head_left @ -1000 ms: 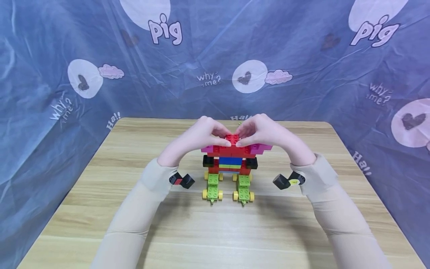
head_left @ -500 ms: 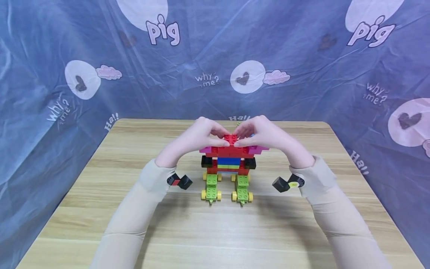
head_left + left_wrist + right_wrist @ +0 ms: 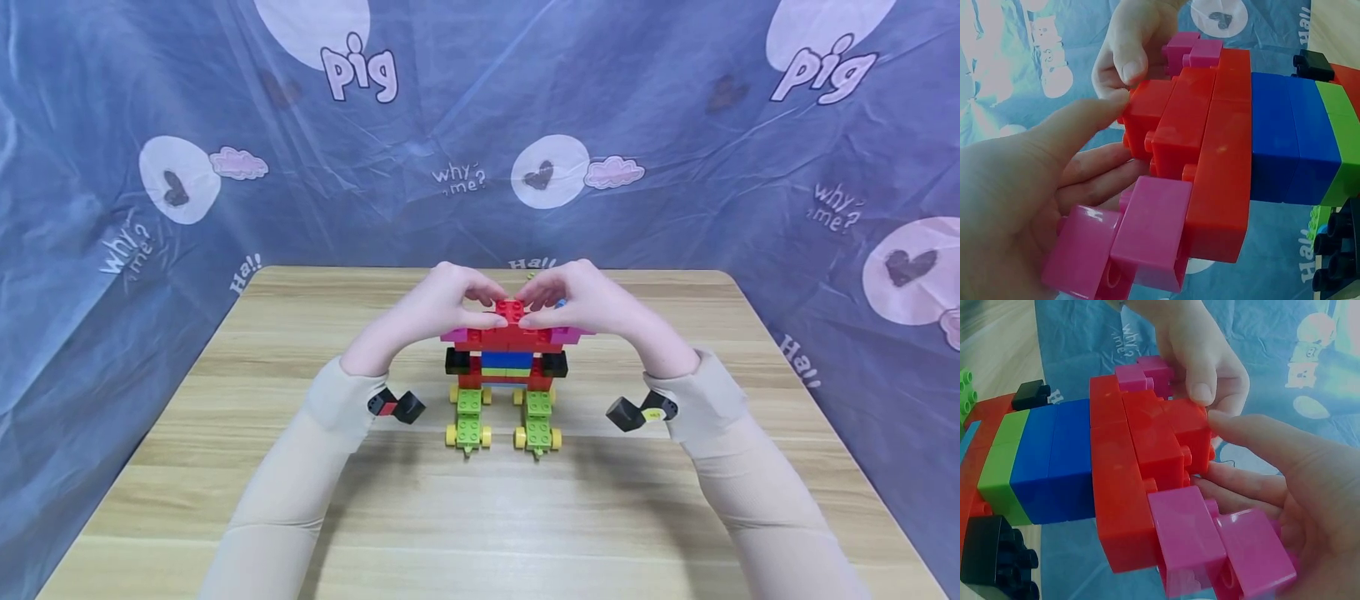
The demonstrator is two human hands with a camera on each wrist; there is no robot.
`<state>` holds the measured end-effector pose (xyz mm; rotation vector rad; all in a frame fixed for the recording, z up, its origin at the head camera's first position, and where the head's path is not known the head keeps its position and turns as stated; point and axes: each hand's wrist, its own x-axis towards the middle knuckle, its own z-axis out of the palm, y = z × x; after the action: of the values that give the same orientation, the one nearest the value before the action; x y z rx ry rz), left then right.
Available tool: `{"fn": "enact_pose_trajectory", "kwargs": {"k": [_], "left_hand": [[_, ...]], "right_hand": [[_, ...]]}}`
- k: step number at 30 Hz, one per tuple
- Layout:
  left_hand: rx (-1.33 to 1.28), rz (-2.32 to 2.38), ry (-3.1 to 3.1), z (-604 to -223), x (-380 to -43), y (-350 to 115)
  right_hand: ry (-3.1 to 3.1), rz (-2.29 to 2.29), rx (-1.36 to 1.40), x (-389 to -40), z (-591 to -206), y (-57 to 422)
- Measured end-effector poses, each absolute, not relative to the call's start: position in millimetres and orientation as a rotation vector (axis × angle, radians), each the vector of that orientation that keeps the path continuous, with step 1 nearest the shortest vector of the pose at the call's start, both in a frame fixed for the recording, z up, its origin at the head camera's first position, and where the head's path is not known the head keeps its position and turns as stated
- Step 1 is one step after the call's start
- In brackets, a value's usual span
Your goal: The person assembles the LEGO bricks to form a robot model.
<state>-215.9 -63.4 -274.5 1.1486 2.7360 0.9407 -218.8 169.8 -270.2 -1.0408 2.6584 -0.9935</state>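
Note:
A toy figure of large building blocks stands upright on the wooden table, with red bricks across its shoulders and a blue and lime middle. At its top is a red brick [image 3: 510, 312]. My left hand [image 3: 444, 300] pinches it from the left, thumb in front and fingers behind. From the other side my right hand [image 3: 588, 297] holds the same brick, thumb likewise in front. Pink bricks [image 3: 1150, 225] step outward below each hand. In the right wrist view, the right thumb [image 3: 1241, 431] lies at the top brick's edge, close to the left thumb.
Two lime wheeled bases [image 3: 468, 417] with yellow wheels form the figure's feet. Black bricks [image 3: 554, 364] jut from its sides. A blue piece [image 3: 561, 305] shows behind the right hand. Blue printed cloth [image 3: 420, 125] hangs round the wooden table [image 3: 480, 533].
The head view has shifted slightly, so the figure, hands and cloth sit a little further left in it. Both hands keep their place at the top red brick.

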Motion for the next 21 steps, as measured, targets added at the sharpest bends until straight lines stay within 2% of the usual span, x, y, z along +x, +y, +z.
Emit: {"fn": "enact_pose_trajectory", "kwargs": {"k": [21], "left_hand": [[1.102,0.762,2.724,-274,-214,-71]], "right_hand": [[2.708,-0.896,-0.904,-215,-286,209]]}}
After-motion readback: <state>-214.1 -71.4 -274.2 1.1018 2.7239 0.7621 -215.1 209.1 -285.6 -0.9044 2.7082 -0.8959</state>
